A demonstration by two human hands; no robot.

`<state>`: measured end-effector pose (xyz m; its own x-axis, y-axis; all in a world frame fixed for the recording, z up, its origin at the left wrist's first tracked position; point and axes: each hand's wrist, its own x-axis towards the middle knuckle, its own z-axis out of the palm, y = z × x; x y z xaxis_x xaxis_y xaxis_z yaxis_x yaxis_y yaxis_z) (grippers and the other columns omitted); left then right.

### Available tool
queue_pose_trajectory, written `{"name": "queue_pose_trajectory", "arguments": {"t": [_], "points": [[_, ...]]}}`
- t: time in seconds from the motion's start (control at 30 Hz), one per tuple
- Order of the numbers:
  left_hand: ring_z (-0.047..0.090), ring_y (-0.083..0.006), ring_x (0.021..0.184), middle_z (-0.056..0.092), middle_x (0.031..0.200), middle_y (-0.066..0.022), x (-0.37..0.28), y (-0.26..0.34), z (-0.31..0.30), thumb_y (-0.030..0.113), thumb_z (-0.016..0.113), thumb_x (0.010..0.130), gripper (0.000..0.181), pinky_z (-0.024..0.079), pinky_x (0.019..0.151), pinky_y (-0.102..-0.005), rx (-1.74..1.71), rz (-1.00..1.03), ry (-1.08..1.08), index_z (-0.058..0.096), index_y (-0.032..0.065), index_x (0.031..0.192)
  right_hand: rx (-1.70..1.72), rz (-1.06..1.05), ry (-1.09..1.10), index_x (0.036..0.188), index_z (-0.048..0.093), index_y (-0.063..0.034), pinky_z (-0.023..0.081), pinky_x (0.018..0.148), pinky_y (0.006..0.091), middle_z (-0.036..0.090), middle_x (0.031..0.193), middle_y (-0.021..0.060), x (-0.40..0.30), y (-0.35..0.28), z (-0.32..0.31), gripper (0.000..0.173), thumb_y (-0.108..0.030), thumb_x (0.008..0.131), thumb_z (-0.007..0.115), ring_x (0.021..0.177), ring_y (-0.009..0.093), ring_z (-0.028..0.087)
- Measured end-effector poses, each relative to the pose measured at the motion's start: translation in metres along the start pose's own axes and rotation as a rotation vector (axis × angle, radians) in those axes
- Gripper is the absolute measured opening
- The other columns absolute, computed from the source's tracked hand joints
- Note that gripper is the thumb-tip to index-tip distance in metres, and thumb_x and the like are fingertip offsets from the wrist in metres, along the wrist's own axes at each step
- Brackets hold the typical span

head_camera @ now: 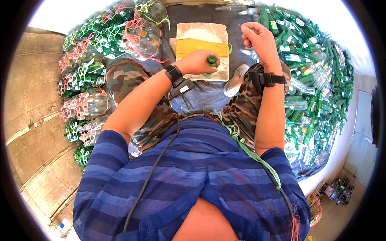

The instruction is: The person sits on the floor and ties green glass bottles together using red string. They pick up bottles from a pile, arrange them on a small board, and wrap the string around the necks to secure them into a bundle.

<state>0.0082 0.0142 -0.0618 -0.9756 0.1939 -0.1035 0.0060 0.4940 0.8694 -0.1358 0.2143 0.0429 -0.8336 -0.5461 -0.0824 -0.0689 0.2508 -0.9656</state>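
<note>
My left hand [196, 61] grips a green glass bottle [212, 59] around its neck, with the round mouth facing up at me. Most of that bottle is hidden by the fingers and by its own neck. Beneath it lies a pale, worn board [200, 31] with a wide yellow band [202, 45] across its middle. My right hand [255, 35] is raised to the right of the board, beside the heap of loose bottles. Its fingers are curled in towards the thumb, and nothing shows between them.
Loose green and clear glass bottles [307, 75] are heaped on my right. To my left stand bottles bundled in pink and green plastic twine [141, 33], several bundles deep. Green strands [241, 138] hang down my front. My shoe [238, 79] is beside the board's lower right corner.
</note>
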Motion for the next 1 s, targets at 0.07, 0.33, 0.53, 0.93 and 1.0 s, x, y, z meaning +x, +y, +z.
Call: {"name": "queue_pose_trajectory", "arguments": {"t": [0.07, 0.33, 0.53, 0.93, 1.0], "points": [[0.071, -0.024, 0.105, 0.076, 0.106, -0.0065, -0.002, 0.001, -0.004, 0.015, 0.084, 0.082, 0.026, 0.053, 0.099, -0.036, 0.005, -0.006, -0.019, 0.074, 0.0071, 0.106, 0.067, -0.004, 0.011, 0.109, 0.073, -0.0023, 0.048, 0.062, 0.0219, 0.069, 0.083, -0.0003, 0.0, 0.0, -0.001, 0.02, -0.019, 0.099, 0.071, 0.068, 0.006, 0.06], [0.071, -0.0247, 0.107, 0.076, 0.11, -0.0069, -0.006, 0.006, -0.017, 0.013, 0.083, 0.081, 0.026, 0.053, 0.101, -0.0366, 0.053, 0.039, -0.094, 0.074, 0.0064, 0.105, 0.225, 0.002, 0.05, 0.11, 0.073, -0.0018, 0.049, 0.061, 0.0227, 0.071, 0.085, 0.0013, 0.005, 0.004, -0.008, 0.02, -0.018, 0.099, 0.073, 0.068, 0.007, 0.061], [0.07, -0.0306, 0.108, 0.075, 0.113, -0.0104, -0.004, 0.006, -0.017, 0.023, 0.086, 0.08, 0.04, 0.053, 0.099, -0.0397, 0.181, 0.047, -0.079, 0.074, 0.0092, 0.115, 0.251, 0.021, 0.047, 0.109, 0.072, -0.0022, 0.05, 0.062, 0.023, 0.07, 0.085, 0.001, 0.005, 0.004, -0.007, 0.019, -0.018, 0.099, 0.073, 0.068, 0.007, 0.061], [0.067, -0.0404, 0.113, 0.072, 0.117, -0.02, -0.012, -0.006, -0.019, 0.034, 0.09, 0.075, 0.071, 0.053, 0.097, -0.0484, 0.399, -0.011, -0.047, 0.063, 0.0106, 0.137, 0.806, -0.011, -0.108, 0.109, 0.071, -0.0027, 0.047, 0.063, 0.0253, 0.065, 0.082, -0.0015, 0.009, 0.002, -0.021, 0.017, -0.016, 0.1, 0.072, 0.067, 0.008, 0.055], [0.067, -0.0408, 0.112, 0.073, 0.116, -0.0206, -0.011, -0.007, -0.02, 0.034, 0.09, 0.074, 0.073, 0.053, 0.096, -0.0488, 0.413, -0.023, -0.064, 0.062, 0.0107, 0.138, 1.008, 0.008, -0.146, 0.112, 0.069, -0.0019, 0.043, 0.063, 0.0276, 0.06, 0.081, -0.002, 0.01, -0.001, -0.028, 0.016, -0.013, 0.1, 0.069, 0.067, 0.009, 0.05]]}}
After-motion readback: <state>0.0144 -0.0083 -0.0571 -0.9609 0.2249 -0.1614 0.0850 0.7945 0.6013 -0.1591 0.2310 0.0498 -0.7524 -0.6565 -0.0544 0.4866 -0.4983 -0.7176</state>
